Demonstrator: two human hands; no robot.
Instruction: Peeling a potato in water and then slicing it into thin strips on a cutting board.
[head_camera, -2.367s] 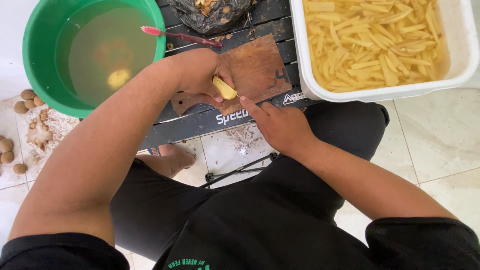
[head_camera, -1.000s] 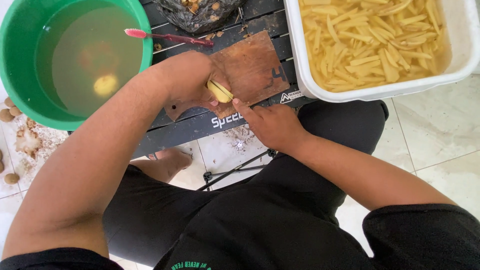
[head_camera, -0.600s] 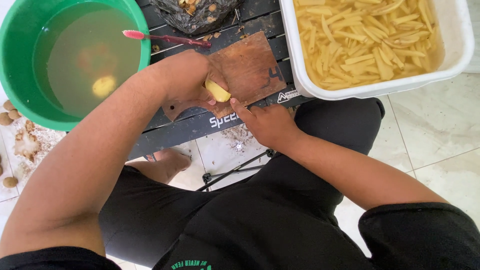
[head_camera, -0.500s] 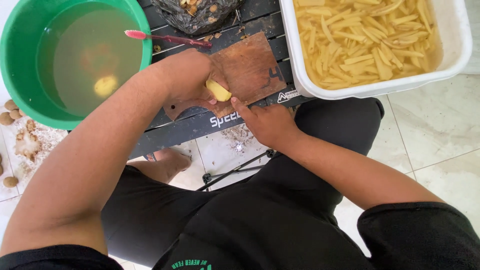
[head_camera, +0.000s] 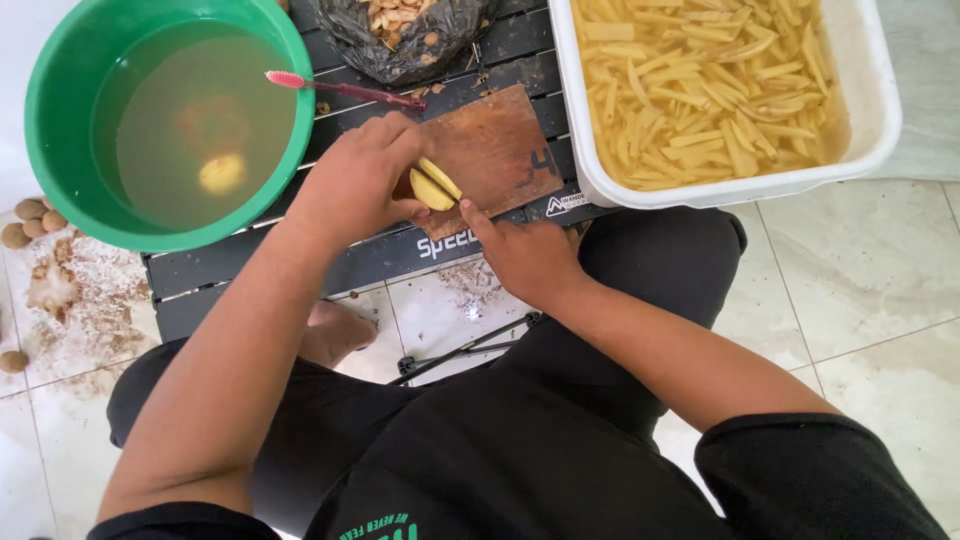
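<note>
The left hand (head_camera: 355, 185) clamps a peeled potato (head_camera: 433, 185) on the wooden board (head_camera: 495, 150) near the surface's front edge, while the right hand (head_camera: 525, 258) closes on a barely visible knife. Curling the left fingertips back and cutting straight would likely give even strips like those in the white tub (head_camera: 880, 95).

black slatted table (head_camera: 250, 268) | on it: green basin (head_camera: 60, 80), brown board (head_camera: 500, 150), white tub (head_camera: 870, 100), black bag (head_camera: 440, 35)

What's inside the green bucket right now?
The green bucket holds cloudy water with one peeled potato sunk in it. A red toothbrush rests on its rim. The murky bottom is hidden.
</note>
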